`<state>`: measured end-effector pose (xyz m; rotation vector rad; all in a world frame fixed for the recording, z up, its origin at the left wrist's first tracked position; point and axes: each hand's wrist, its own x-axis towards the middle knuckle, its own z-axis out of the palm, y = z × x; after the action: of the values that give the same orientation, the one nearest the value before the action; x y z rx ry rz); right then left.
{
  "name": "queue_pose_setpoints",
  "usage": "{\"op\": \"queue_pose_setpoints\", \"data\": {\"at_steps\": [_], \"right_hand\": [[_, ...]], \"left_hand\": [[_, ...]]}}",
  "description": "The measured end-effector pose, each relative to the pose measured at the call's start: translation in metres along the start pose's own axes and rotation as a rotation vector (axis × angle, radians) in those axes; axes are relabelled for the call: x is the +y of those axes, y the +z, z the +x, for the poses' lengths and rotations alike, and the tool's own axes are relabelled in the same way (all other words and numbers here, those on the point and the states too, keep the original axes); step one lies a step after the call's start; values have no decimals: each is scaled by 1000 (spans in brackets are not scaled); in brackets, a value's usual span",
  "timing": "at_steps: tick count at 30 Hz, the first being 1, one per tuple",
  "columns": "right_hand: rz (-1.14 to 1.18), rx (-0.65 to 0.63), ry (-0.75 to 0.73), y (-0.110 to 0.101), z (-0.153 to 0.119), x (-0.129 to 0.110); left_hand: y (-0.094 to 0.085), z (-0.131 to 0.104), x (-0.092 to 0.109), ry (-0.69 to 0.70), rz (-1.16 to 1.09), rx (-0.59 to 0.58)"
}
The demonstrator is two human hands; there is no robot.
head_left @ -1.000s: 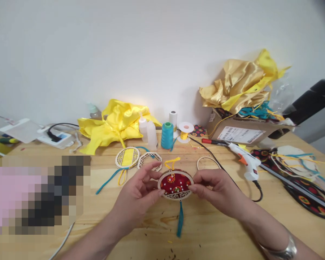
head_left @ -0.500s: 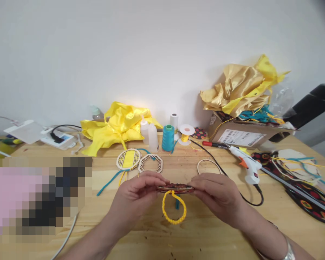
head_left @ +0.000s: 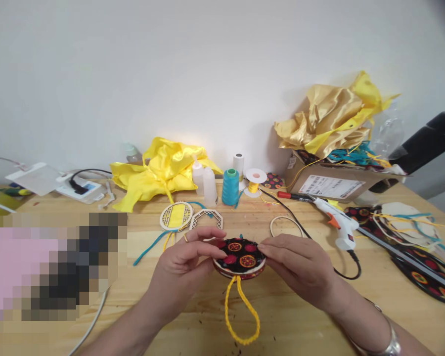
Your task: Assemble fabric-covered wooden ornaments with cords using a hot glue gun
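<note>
A round black patterned fabric disc point(head_left: 239, 258) is held above the wooden table, its patterned top face tilted into view and a pale edge showing at the front. My left hand point(head_left: 189, 267) pinches its left side, with fingers on top and the thumb at the rim. At the right side, my right hand point(head_left: 300, 269) grips the rim between thumb and closed fingers. From the disc's near edge hangs a yellow braided loop point(head_left: 257, 321). A bit of teal cord shows at its far edge.
Behind the hands lie a round lattice frame point(head_left: 176, 216), an octagonal one point(head_left: 218, 216) and a thin wooden ring point(head_left: 272, 227). Further back stand bottles and a teal thread spool point(head_left: 230, 188). At right are a glue gun point(head_left: 343, 227), scissors point(head_left: 422, 272) and a cardboard box point(head_left: 326, 185).
The disc has tipped from edge-on so its patterned face shows, and the yellow loop hangs lower and longer. My left fingers have shifted and spread over the disc's edge.
</note>
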<state>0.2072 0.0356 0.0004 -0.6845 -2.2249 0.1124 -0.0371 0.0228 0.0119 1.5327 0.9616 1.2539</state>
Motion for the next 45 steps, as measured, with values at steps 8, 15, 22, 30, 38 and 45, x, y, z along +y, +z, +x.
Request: {"op": "queue_pose_setpoints", "data": {"at_steps": [8,15,22,30,38,45], "right_hand": [[-33,25,-30,-1,2,-2],[-59,74,-41,-2,4,-4],[-49,84,-38,-3,6,-5],[44,126,179,4,8,-7],[1150,-135,1121,6,15,-11],[1347,-158,1221,5,15,-12]], "left_hand": [[-1,2,-3,62,66,32],[-2,-3,2,55,124,16],[1,-6,3,134,178,38],[0,-7,3,174,217,87],[2,-6,7,288,344,39],[4,-9,8,392,414,-92]]}}
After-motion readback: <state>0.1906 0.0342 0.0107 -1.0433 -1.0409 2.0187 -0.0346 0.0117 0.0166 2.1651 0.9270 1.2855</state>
